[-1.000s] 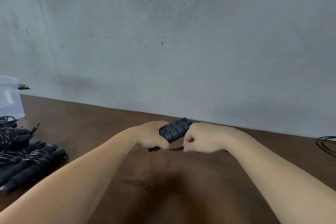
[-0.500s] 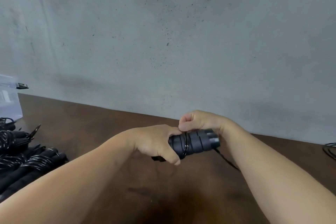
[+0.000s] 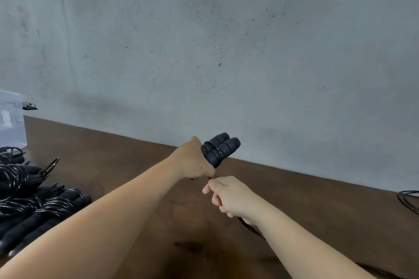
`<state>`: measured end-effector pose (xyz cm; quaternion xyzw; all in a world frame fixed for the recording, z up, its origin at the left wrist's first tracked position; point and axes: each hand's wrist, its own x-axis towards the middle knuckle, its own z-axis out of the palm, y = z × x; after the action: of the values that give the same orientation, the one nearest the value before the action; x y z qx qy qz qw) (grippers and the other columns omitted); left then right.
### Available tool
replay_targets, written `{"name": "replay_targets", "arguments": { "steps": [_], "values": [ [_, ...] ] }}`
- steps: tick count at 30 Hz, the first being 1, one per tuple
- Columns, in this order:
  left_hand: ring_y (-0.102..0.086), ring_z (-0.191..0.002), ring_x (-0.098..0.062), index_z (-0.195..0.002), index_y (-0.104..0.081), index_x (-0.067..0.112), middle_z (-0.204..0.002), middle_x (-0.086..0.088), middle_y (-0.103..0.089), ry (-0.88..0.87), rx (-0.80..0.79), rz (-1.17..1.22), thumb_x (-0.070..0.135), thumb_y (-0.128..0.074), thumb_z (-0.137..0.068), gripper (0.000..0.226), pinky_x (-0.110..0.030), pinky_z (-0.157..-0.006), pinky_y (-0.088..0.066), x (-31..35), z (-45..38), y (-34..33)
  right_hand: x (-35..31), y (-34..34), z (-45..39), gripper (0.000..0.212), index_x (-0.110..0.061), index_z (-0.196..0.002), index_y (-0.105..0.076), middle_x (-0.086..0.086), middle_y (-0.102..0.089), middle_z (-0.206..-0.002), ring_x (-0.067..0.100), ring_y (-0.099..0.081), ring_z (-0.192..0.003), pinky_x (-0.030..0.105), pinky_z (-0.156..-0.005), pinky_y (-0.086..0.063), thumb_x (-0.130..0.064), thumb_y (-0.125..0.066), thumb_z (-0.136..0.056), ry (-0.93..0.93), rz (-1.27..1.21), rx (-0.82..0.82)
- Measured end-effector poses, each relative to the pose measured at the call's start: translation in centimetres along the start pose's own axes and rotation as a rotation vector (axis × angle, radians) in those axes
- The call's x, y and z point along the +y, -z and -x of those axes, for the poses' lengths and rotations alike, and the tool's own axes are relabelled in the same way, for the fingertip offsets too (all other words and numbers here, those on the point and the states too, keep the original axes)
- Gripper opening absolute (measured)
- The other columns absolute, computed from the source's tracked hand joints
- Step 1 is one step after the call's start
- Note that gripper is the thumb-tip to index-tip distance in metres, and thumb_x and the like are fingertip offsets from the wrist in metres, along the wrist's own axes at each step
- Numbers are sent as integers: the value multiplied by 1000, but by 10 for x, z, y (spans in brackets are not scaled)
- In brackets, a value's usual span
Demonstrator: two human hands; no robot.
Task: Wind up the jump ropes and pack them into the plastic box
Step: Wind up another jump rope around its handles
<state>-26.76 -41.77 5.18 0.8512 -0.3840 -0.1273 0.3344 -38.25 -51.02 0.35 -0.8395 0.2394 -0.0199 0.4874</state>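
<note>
Two black foam handles (image 3: 221, 148) of a jump rope are held side by side in the left hand (image 3: 192, 161), raised above the brown table (image 3: 127, 161) near its far edge, where the wood meets the grey wall (image 3: 226, 41). The grip of the left hand is closed around the lower ends of the handles, whose free ends are tilted up and to the right; a few turns of thin cord are seen wound around them just beside the fingers. The right hand (image 3: 229, 196) is held just below and to the right of the left, and its grip is a narrow pinch on the cord (image 3: 251, 229), which is led down from under the palm toward the near edge of the table and passes out of sight behind the right forearm. Whether the pinched cord is taut cannot be told. At the left edge of the view, a pile of wound jump ropes (image 3: 34, 206) is laid on the table, well apart from the hands, and behind it a corner of the clear plastic box (image 3: 11, 124) is seen against the wall. At the right edge, a loose black cord loop (image 3: 408, 201) is partly cut off by the frame. Between the pile and the forearms, and between the right hand and the loose loop, bare wood is shown.
</note>
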Motion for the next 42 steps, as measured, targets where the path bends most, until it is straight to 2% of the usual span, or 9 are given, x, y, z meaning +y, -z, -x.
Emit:
{"name": "replay_targets", "arguments": {
  "steps": [4, 11, 17, 22, 26, 30, 33, 37, 42],
  "values": [
    [-56, -69, -19, -108, -36, 12, -83, -1, -56, -114, 2, -418, 19, -65, -75, 44, -31, -55, -44, -15, -1, -9, -10, 2, 9, 30, -11, -110, -63, 2, -63, -91, 17, -57, -80, 29, -72, -46, -29, -40, -102, 163, 579, 35],
    [-57, -72, -20, -95, -41, 25, -84, 7, -58, -424, -82, -658, 30, -64, -81, 27, -33, -62, -47, -14, 7, -35, -58, 42, 29, 7, -22, -78, -75, -8, -69, -81, 13, -63, -75, 27, -62, -48, -28, -73, -81, 196, 905, -6],
    [-53, -66, -9, -77, -46, 32, -76, 12, -55, -390, -287, -317, 13, -73, -69, 34, -22, -56, -40, -6, 16, -18, -52, 75, 13, 22, -24, -75, -75, -18, -64, -64, -4, -56, -62, 19, -67, -41, -39, -88, -66, 227, 530, -37],
    [-59, -70, -8, -98, -59, 24, -81, 8, -63, -401, -441, -124, 14, -79, -70, 35, -21, -64, -46, -8, 24, -3, -21, 75, 0, 27, -18, -75, -64, -9, -57, -64, 7, -50, -56, 19, -54, -41, -31, -86, -66, 229, 80, -67],
    [-61, -80, 1, -106, -60, 31, -90, 13, -66, -363, -482, 60, 15, -81, -75, 41, -13, -72, -46, -10, 22, 3, -3, 65, -4, 7, -13, -78, -66, -1, -65, -72, 9, -60, -57, 21, -54, -48, -17, -71, -76, 193, -445, -91],
    [-62, -109, -9, -136, -45, 23, -119, 8, -65, -254, -404, 271, 14, -80, -77, 70, -25, -97, -48, -14, 11, 2, 3, 43, -9, 37, -14, -75, -62, -1, -47, -62, 6, -30, -45, 18, -42, -17, -4, -39, -102, 167, -603, -22],
    [-61, -106, -8, -139, -41, 32, -120, 9, -63, -244, -313, 276, 19, -81, -74, 77, -23, -93, -48, -17, 0, 0, 8, 33, -7, 27, -4, -93, -61, 3, -47, -64, 8, -27, -46, 21, -42, -16, -19, -41, -103, 26, -439, 40],
    [-62, -86, -14, -116, -59, 31, -96, 5, -67, -236, -116, 104, 17, -76, -74, 48, -25, -75, -49, -23, -13, -9, 8, 22, 10, 33, -10, -104, -67, -3, -54, -66, 7, -39, -47, 21, -48, -31, -31, -41, -103, -58, 70, 46],
    [-61, -86, -22, -111, -49, 32, -91, 6, -61, -262, -49, -386, 26, -61, -80, 34, -32, -68, -48, -31, -13, -28, -2, 15, 27, 30, -14, -83, -60, 0, -58, -75, 14, -53, -62, 24, -54, -39, -29, -43, -102, 88, 697, 79]
  ]
}}
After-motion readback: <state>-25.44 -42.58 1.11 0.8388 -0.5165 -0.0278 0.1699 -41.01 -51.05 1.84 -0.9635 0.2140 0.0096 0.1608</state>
